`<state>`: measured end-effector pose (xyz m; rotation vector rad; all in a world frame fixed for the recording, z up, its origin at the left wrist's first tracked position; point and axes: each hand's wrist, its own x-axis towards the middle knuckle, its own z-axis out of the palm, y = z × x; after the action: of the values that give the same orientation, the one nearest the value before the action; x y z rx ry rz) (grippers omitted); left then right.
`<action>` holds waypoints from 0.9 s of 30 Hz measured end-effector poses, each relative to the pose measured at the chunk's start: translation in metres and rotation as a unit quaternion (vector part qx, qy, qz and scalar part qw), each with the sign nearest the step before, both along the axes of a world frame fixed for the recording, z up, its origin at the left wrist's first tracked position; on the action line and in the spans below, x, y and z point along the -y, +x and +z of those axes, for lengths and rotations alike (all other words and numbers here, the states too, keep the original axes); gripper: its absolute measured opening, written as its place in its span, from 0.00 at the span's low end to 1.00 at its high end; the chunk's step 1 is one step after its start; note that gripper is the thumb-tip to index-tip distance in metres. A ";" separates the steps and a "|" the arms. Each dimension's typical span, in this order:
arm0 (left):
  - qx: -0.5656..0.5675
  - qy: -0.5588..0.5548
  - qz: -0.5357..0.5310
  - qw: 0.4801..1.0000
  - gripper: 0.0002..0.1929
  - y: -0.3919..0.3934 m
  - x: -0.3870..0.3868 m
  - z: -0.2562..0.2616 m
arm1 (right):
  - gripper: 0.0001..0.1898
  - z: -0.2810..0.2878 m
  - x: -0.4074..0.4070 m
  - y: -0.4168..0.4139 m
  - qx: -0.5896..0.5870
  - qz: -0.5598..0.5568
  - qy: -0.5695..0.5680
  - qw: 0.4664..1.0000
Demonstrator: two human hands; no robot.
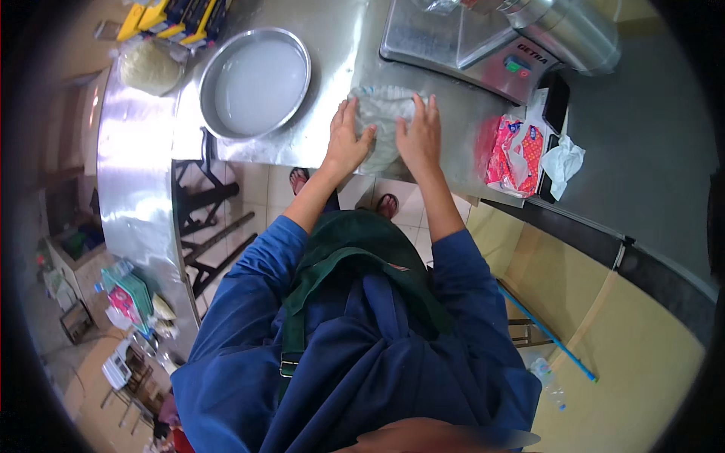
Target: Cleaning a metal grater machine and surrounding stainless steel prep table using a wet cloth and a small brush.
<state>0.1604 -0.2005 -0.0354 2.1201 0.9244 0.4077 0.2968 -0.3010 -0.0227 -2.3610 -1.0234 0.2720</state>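
Observation:
A damp-looking grey-white cloth (380,122) lies bunched on a stainless-steel table (325,127), close to its front edge. Blue marks run along the cloth's far border. My left hand (346,141) rests on the cloth's left side, thumb apart from the extended fingers. On the right side, my right hand (420,136) touches the cloth with its fingers pointing away from me and the thumb spread inward. Left of the cloth stands a round metal basin (255,82) holding cloudy whitish liquid.
A Getra stainless-steel machine (487,68) occupies the back right. Pink-red tissue packs (515,156), a crumpled tissue (562,166) and a dark phone-like object (556,102) lie right. A bag of pale contents (150,67) and yellow-blue boxes (175,20) sit back left.

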 end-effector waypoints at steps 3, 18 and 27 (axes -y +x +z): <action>0.068 -0.068 0.026 0.995 0.35 -0.004 0.035 0.020 | 0.37 -0.039 -0.029 -0.006 -0.013 -0.099 -0.079 0.992; 0.199 -0.393 0.265 0.858 0.11 -0.161 0.129 -0.113 | 0.35 -0.063 -0.058 -0.010 0.206 0.189 -0.080 0.957; 0.236 -0.449 0.314 0.803 0.11 -0.146 0.204 -0.268 | 0.30 -0.067 -0.093 -0.020 0.239 0.263 -0.046 0.933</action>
<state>0.0144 -0.4048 -0.3032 0.7593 1.1787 0.6273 0.2767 -0.2084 -0.0898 -2.2381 -1.9155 -0.0773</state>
